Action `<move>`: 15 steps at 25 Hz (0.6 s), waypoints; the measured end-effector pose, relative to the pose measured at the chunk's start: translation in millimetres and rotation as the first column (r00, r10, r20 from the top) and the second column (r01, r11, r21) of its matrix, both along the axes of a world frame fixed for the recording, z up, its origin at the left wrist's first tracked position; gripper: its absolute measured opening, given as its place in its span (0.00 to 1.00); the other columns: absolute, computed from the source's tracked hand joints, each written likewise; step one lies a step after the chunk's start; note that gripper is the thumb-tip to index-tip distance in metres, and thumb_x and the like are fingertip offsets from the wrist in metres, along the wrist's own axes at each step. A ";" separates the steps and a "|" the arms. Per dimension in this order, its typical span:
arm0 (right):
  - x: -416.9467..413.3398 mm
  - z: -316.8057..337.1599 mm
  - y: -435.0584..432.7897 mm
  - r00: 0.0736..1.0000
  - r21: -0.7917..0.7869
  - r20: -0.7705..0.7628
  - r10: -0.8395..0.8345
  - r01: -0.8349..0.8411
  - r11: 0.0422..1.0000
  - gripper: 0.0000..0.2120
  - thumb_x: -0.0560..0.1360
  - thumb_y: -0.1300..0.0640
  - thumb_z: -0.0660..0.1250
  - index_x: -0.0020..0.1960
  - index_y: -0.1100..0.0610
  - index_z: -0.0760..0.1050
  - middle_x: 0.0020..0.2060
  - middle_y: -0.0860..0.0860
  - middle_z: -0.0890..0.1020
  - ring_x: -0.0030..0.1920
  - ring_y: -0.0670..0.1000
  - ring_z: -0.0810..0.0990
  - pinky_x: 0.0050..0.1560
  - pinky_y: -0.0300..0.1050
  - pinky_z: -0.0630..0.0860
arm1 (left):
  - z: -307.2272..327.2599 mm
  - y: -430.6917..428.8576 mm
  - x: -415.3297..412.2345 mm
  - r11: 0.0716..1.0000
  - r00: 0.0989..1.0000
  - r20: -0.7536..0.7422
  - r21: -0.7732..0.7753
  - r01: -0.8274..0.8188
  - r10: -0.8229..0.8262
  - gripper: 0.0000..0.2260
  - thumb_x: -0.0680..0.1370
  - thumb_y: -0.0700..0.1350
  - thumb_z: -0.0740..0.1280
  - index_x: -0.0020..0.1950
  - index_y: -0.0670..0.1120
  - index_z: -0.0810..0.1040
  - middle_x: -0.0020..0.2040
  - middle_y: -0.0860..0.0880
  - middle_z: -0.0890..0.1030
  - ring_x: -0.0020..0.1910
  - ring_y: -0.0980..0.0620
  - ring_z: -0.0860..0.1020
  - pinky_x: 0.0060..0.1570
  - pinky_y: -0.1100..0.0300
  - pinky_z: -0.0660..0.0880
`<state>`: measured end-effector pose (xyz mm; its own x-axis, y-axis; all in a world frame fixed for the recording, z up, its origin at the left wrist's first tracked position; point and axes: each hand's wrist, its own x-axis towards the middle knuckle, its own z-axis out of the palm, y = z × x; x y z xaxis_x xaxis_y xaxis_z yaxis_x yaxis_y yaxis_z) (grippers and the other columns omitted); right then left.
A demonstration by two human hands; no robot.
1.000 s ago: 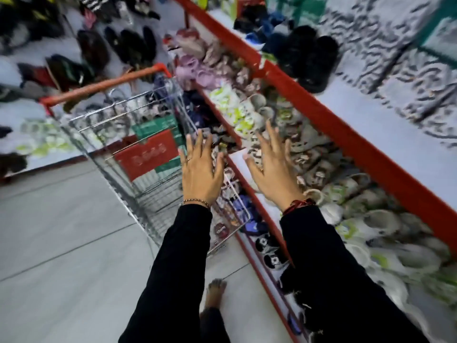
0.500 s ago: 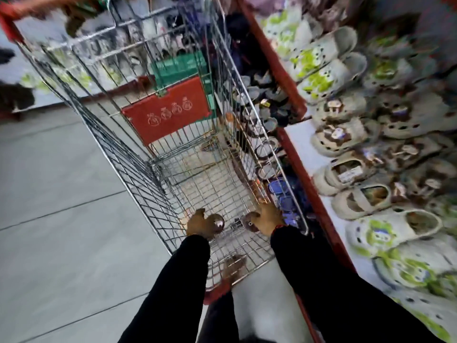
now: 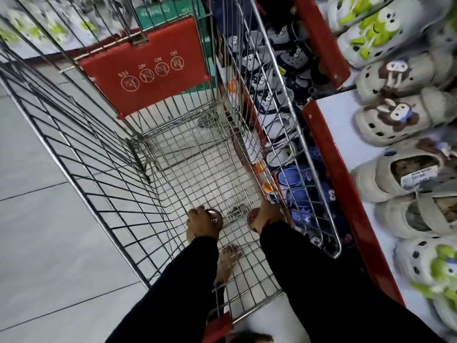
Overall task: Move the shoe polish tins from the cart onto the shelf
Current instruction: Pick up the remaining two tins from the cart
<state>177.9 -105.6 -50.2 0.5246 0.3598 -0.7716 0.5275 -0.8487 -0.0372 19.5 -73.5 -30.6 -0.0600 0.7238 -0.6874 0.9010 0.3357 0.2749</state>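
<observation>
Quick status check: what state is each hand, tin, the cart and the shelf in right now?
Left hand: closed on a round brown tin at the cart floor.
Right hand: closed on a second round brown tin.
Wire shopping cart: no other goods visible; red child-seat flap up.
White shelf with red edge: bare patch beside the clogs, no tins.

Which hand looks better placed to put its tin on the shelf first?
Probably the right hand: it grips a tin by the cart's wire side next to the shelf. The left hand, holding the other tin, is farther away.

beige clogs (image 3: pixel 405 117) | blue clogs (image 3: pixel 300 191) | grey floor tiles (image 3: pixel 37 238)
</observation>
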 end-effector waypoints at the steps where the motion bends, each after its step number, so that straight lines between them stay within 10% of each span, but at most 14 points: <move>1: 1.1 -0.3 -2.1 1.000 -0.017 0.019 -0.003 0.003 1.000 0.27 0.70 0.56 0.75 0.66 0.61 0.71 0.66 0.59 0.75 0.66 0.59 0.77 0.64 0.48 0.74 | -2.4 -1.0 0.0 1.000 1.000 -0.011 0.016 0.013 -0.013 0.26 0.75 0.53 0.68 0.68 0.42 0.70 0.66 0.39 0.71 0.63 0.37 0.75 0.59 0.47 0.75; 15: -1.9 89.1 -12.5 0.986 0.199 -0.014 -0.167 0.166 0.966 0.17 0.79 0.63 0.63 0.66 0.67 0.74 0.65 0.62 0.79 0.65 0.60 0.78 0.60 0.47 0.76 | 69.9 -6.2 -17.9 0.975 0.948 0.228 -0.042 -0.217 0.220 0.18 0.78 0.53 0.66 0.57 0.41 0.84 0.54 0.38 0.85 0.57 0.41 0.82 0.54 0.56 0.75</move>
